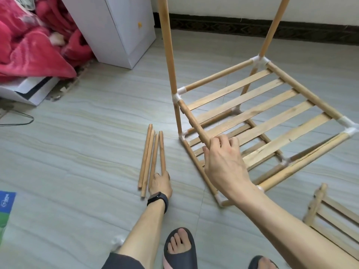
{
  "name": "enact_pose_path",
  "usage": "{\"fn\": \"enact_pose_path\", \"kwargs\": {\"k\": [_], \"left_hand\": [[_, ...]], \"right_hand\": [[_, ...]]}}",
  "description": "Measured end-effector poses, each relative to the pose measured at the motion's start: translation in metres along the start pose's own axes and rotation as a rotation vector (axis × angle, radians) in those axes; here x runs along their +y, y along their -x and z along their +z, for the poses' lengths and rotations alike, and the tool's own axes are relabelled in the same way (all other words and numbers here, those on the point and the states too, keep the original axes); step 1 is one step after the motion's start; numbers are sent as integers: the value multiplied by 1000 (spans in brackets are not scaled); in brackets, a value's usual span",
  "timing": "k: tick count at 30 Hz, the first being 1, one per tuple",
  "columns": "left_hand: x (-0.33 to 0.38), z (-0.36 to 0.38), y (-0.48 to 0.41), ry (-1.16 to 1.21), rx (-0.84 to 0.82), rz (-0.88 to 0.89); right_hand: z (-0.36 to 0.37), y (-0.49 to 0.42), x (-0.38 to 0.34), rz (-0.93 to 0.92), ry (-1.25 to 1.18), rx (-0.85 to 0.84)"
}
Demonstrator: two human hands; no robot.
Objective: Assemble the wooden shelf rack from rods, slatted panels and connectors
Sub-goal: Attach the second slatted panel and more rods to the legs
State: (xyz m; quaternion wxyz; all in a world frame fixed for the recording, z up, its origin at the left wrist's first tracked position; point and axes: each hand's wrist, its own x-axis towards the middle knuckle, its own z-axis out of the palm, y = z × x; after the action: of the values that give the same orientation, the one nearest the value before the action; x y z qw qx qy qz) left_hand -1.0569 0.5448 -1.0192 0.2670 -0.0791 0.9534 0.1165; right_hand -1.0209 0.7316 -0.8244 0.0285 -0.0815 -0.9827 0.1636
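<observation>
A partly built wooden rack [258,117] stands on the floor at centre right, with two slatted tiers, white connectors [177,94] and two tall upright rods [167,41]. My right hand [223,158] grips the free end of the upper tier's front rod [192,121]. Several loose rods [151,158] lie side by side on the floor left of the rack. My left hand [160,183], with a black wristband, holds the near ends of the two rightmost rods. A spare slatted panel [334,220] lies at lower right.
A white cabinet [120,30] stands at the back left beside a red blanket [33,39] and a white box [29,90]. A clear white connector [117,241] lies on the floor by my left forearm. My feet in dark slippers [180,249] are at the bottom. A blue bag [5,208] is at the left edge.
</observation>
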Motion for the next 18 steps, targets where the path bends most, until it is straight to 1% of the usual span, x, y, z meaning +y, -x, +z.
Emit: {"fn": "enact_pose_path", "kwargs": {"k": [2,4,7,10,12,15,16,18], "left_hand": [[-1,-4,5,87,-34,-35],[-1,-14,15,238,-26,-77],[3,-45,37,471,79,-29],[2,-99,66,664,236,52],[-2,-139,83,616,350,91],[-10,-197,115,467,547,203],[-10,-214,128,462,604,265],[-3,-247,156,500,661,414]], "right_hand": [[-2,0,0,3,-1,-10],[-3,0,-1,-3,7,-20],[-4,1,0,-3,-1,12],[-10,5,-2,10,-91,104],[-15,9,-4,17,-92,103],[-23,16,-6,10,77,77],[-25,20,-7,-21,108,75],[-35,28,-14,-142,30,58]]}}
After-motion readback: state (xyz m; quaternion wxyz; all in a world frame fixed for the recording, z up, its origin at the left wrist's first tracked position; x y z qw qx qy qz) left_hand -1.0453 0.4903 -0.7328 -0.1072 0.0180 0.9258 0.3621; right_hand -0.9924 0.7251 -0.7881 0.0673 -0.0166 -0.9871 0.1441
